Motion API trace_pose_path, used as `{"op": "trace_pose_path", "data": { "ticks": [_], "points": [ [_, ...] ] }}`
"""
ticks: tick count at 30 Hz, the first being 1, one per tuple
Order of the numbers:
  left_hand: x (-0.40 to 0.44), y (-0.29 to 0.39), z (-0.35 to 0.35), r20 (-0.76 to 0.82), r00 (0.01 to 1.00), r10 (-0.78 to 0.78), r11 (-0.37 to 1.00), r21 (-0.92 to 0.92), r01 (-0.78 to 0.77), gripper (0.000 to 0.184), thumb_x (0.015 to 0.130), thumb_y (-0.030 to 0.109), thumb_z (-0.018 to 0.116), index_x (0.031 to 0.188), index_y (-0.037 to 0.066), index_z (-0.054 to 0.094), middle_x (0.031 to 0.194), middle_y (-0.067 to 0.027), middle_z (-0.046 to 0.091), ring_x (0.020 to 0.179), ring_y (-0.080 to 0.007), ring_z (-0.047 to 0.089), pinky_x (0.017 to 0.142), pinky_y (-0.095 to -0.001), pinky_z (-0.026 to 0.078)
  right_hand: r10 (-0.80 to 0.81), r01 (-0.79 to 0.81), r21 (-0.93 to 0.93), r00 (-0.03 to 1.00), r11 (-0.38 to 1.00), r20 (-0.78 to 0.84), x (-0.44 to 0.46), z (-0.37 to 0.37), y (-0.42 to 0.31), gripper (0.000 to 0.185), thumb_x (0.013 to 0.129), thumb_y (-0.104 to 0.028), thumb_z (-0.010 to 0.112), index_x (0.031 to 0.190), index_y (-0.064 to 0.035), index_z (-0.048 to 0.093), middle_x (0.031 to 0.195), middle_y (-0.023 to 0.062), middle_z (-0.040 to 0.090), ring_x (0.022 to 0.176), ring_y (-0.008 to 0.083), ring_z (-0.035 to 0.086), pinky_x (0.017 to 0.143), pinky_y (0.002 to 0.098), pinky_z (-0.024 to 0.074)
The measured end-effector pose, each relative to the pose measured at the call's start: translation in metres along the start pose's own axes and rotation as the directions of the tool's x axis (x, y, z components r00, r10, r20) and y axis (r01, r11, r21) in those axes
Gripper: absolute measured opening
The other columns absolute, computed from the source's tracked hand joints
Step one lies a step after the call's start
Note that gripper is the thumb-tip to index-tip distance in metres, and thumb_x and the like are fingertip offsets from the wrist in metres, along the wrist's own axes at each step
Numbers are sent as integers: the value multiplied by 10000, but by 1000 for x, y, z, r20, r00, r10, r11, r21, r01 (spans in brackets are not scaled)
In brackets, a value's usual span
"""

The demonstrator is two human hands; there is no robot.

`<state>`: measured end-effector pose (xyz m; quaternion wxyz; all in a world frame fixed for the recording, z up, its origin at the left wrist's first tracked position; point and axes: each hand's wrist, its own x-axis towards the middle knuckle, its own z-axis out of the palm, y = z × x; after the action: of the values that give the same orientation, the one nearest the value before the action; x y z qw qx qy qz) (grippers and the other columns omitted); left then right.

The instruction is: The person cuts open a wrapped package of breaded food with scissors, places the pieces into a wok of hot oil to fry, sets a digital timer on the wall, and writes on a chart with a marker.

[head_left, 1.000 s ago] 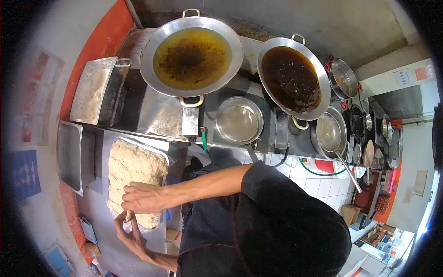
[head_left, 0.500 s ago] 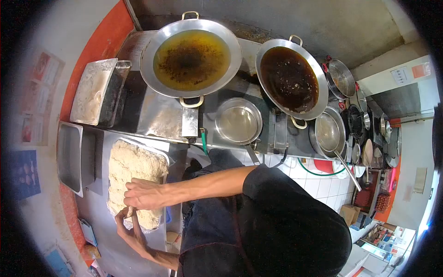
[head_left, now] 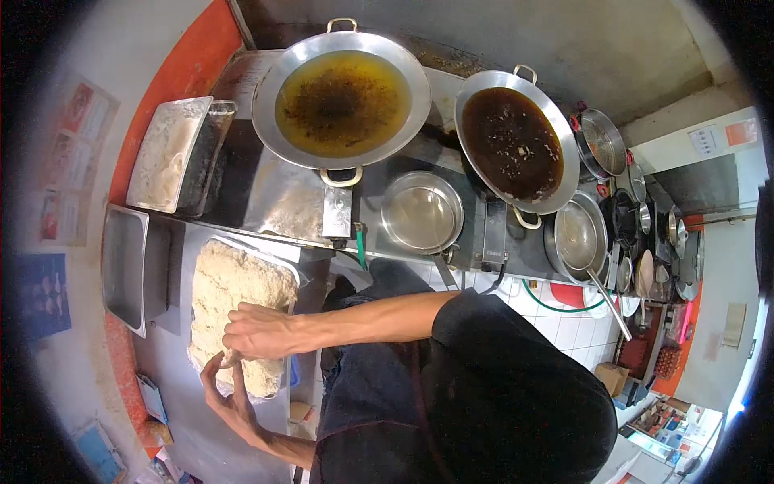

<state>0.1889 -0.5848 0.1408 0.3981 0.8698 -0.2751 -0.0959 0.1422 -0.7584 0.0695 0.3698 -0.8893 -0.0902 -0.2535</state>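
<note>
A tray (head_left: 288,266) heaped with a pale, crumbly, flour-like mix (head_left: 234,278) sits on the steel table. My right hand (head_left: 260,331) is over the mix, its fingers curled in a closed grip. Just below it, near the tray's lower edge, my left hand (head_left: 230,395) pinches a small pale, coated piece (head_left: 231,358) between thumb and fingers. The right fingertips meet that same piece; what it is under the coating cannot be seen. Part of the mix is hidden beneath my right hand.
A deep steel pan (head_left: 125,266) stands left of the tray. Behind are a wide wok (head_left: 270,121) of yellow oil, another wok (head_left: 472,105) of dark oil, and a saucepan (head_left: 422,214). A strainer (head_left: 580,234) with a long handle rests in a pot at the right.
The whole view has shifted slightly. Both hands stay together at the lower part of the tray, with the small piece tilted a little differently between them.
</note>
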Motion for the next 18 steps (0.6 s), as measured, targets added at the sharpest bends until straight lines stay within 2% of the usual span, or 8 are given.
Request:
{"op": "trace_pose_path", "data": {
  "ticks": [5, 12, 14, 18],
  "points": [
    [-7, -11, 2, -86, 996, -12, 999, -49, 8, 428, 856, 55, 717, 1248, -37, 572, 1212, -141, 611, 1150, -252, 547, 1038, -395, 394, 53, -56, 43, 996, 998, 73, 1, -3, 2, 167, 751, -200, 706, 804, -75, 608, 772, 26, 573, 825, 226, 566, 750, 376, 424],
    [-18, -41, 3, -183, 975, -129, 992, -41, 123, 420, 910, 84, 682, 1287, -38, 543, 1260, -168, 587, 1183, -280, 541, 1037, -417, 403, 79, -82, 40, 994, 996, 78, 0, -3, 5, 162, 763, -204, 697, 807, -75, 610, 782, 33, 589, 849, 231, 578, 767, 379, 428],
    [-20, -49, 4, -205, 964, -172, 983, 22, 180, 404, 947, 124, 655, 1293, -49, 536, 1270, -182, 580, 1187, -294, 538, 1032, -431, 409, 80, -83, 46, 994, 995, 74, -1, -5, 4, 156, 765, -198, 695, 811, -75, 612, 785, 33, 590, 849, 231, 577, 768, 379, 429],
    [-24, -56, 9, -177, 963, -202, 975, 58, 215, 434, 963, 156, 643, 1315, -62, 514, 1295, -202, 564, 1211, -299, 525, 1044, -433, 400, 80, -84, 60, 995, 995, 65, -1, -5, 3, 139, 782, -186, 684, 830, -72, 621, 796, 37, 592, 851, 231, 573, 779, 378, 431]
  ]
}}
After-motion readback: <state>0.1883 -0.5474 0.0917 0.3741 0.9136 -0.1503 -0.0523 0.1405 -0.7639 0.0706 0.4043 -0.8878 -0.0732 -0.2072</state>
